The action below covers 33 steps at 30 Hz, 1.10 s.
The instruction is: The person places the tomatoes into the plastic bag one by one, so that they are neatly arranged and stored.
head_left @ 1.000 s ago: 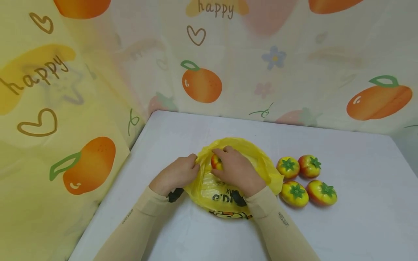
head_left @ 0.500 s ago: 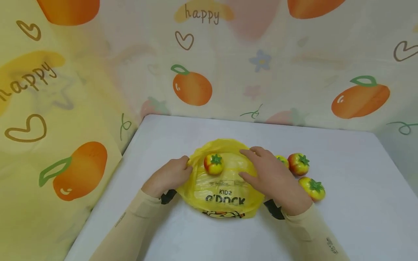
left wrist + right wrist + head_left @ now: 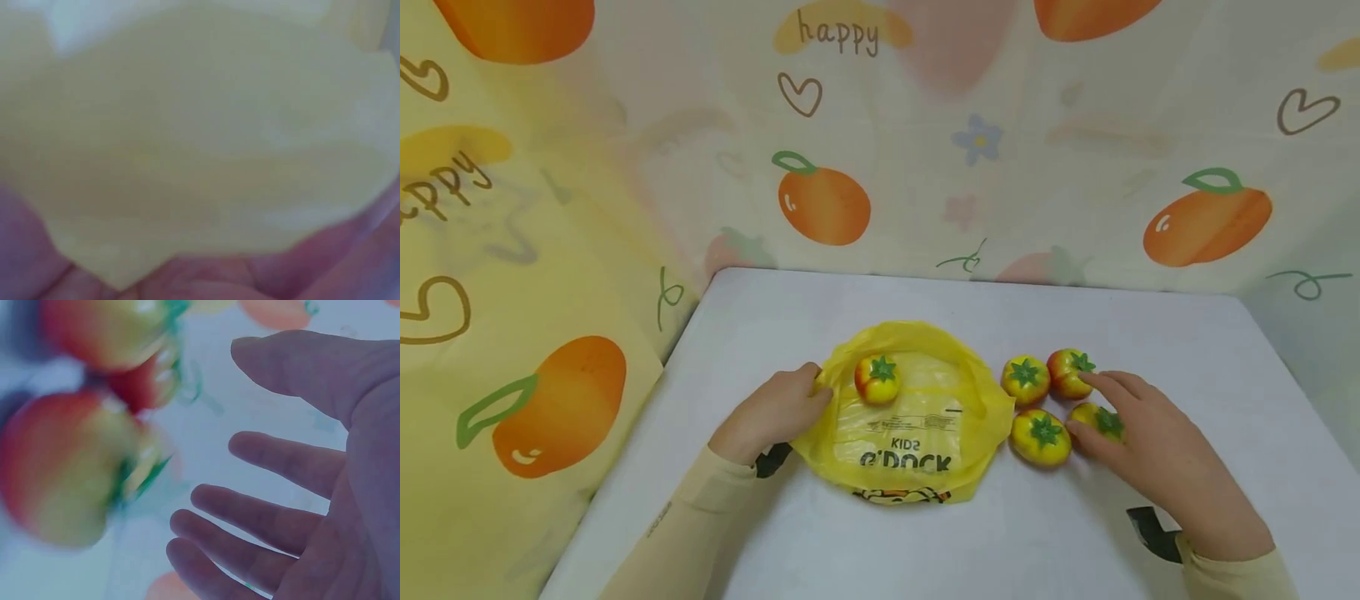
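My left hand (image 3: 772, 412) pinches the left rim of a yellow plastic bag (image 3: 988, 408), which lies with its mouth spread toward me. The blurred bag film (image 3: 200, 144) fills the left wrist view. Inside the bag sits one red-and-yellow tomato-like fruit (image 3: 877, 382) with a green star-shaped top. My right hand (image 3: 1172, 462) reaches over the group of similar fruit to the right, its fingers spread. The fruit nearest it (image 3: 1093, 418) is partly covered by the hand. In the right wrist view, a gap shows between the fingers (image 3: 269, 515) and a fruit (image 3: 59, 469).
Beside the bag's right edge are more of these fruit: one at the back left (image 3: 1026, 380), one at the back right (image 3: 1066, 371) and one at the front left (image 3: 1042, 439). A white table (image 3: 925, 554) bears everything, with a fruit-patterned curtain (image 3: 902, 167) behind.
My right hand has let go of the fruit inside the bag, come out and moved right to the other fruit. The left hand keeps its hold on the rim. The view has shifted slightly.
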Tool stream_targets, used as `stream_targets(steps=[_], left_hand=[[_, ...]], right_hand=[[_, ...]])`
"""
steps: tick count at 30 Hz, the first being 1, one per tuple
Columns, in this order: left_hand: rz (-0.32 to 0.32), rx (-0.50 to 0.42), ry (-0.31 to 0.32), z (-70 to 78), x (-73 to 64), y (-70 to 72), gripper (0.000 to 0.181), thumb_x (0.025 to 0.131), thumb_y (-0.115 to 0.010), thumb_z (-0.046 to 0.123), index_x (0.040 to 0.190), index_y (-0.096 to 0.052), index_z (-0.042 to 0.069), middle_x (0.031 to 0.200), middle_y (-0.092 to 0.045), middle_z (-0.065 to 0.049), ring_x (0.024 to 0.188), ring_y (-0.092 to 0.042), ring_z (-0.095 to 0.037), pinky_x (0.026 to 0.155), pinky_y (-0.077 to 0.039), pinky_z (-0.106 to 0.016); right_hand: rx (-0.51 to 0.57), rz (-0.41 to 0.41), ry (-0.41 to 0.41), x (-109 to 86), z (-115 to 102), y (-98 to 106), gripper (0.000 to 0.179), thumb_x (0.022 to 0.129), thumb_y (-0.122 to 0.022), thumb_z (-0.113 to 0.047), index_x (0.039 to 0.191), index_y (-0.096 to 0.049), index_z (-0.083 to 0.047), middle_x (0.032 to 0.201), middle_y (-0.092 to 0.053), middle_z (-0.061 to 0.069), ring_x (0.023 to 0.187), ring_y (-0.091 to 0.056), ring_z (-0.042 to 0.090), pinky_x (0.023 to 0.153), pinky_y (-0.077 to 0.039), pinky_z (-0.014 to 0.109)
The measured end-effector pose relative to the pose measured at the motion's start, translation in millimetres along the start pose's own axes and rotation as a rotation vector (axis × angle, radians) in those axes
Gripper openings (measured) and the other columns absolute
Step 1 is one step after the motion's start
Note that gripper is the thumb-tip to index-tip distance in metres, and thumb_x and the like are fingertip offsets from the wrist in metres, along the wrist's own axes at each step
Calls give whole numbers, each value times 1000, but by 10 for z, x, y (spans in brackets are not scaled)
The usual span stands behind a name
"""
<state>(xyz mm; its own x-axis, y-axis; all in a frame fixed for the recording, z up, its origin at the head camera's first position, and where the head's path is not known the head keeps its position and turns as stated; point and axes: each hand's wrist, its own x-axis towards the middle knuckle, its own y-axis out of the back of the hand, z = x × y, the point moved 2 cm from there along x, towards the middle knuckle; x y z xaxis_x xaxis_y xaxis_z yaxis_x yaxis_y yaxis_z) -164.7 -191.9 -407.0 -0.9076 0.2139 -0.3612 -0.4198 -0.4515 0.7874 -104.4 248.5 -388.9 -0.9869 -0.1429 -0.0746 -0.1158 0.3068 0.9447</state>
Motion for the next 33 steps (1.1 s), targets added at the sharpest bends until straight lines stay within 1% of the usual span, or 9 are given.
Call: stream_targets(steps=[2, 4, 8, 11, 16, 21, 27, 33], left_hand=[[2, -2, 2, -2, -15, 5, 41, 111, -49, 30, 136, -54, -3, 86, -58, -10, 72, -57, -23, 67, -47, -33], [5, -3, 4, -9, -29, 5, 39, 111, -50, 30, 133, -55, -2, 85, -57, -9, 71, -56, -23, 66, -46, -33], [12, -16, 2, -39, -48, -13, 37, 110, -50, 30, 129, -55, -2, 84, -57, -10, 71, -57, -23, 65, -47, -33], [14, -13, -1, -40, -50, -25, 38, 110, -51, 30, 130, -55, -2, 87, -60, -10, 72, -57, -23, 66, -47, -33], [11, 0, 0, -17, -34, -35, 39, 110, -52, 30, 133, -55, -2, 91, -63, -11, 74, -59, -23, 67, -48, -33], [8, 5, 8, 11, -19, -37, 38, 110, -52, 30, 131, -55, -1, 89, -61, -11, 73, -58, -23, 66, -47, -33], [7, 14, 13, 19, -5, -35, 37, 110, -51, 30, 130, -55, -1, 85, -59, -10, 71, -57, -23, 63, -47, -32], [12, 21, 14, 18, -11, -27, 38, 110, -52, 30, 131, -55, -1, 84, -59, -10, 69, -57, -23, 63, -47, -32]], right_hand=[[-7, -22, -38, -34, 122, -37, 83, 97, -73, -61, 157, -51, -7, 155, -50, 31, 138, -49, 56, 107, -44, 77], [-23, -43, -69, -54, 199, -69, 87, 96, -73, -64, 157, -49, -6, 155, -49, 33, 138, -48, 57, 106, -44, 77], [-38, -78, -101, -49, 281, -119, 90, 95, -74, -64, 157, -49, -4, 153, -48, 35, 135, -50, 59, 104, -45, 77], [-30, -92, -108, -30, 321, -165, 90, 94, -76, -63, 156, -50, -2, 152, -50, 36, 133, -52, 59, 104, -46, 77], [-9, -108, -117, -18, 350, -234, 89, 95, -77, -59, 156, -49, -1, 151, -51, 36, 131, -54, 60, 102, -47, 77], [0, -97, -110, -24, 366, -264, 86, 95, -78, -56, 154, -50, 0, 149, -52, 37, 129, -55, 61, 102, -47, 77], [9, -114, -140, 5, 386, -281, 90, 94, -77, -59, 155, -49, 0, 149, -51, 39, 128, -54, 61, 102, -47, 78], [29, -132, -153, 20, 373, -287, 91, 93, -77, -61, 155, -49, -1, 148, -53, 38, 126, -57, 59, 100, -49, 77]])
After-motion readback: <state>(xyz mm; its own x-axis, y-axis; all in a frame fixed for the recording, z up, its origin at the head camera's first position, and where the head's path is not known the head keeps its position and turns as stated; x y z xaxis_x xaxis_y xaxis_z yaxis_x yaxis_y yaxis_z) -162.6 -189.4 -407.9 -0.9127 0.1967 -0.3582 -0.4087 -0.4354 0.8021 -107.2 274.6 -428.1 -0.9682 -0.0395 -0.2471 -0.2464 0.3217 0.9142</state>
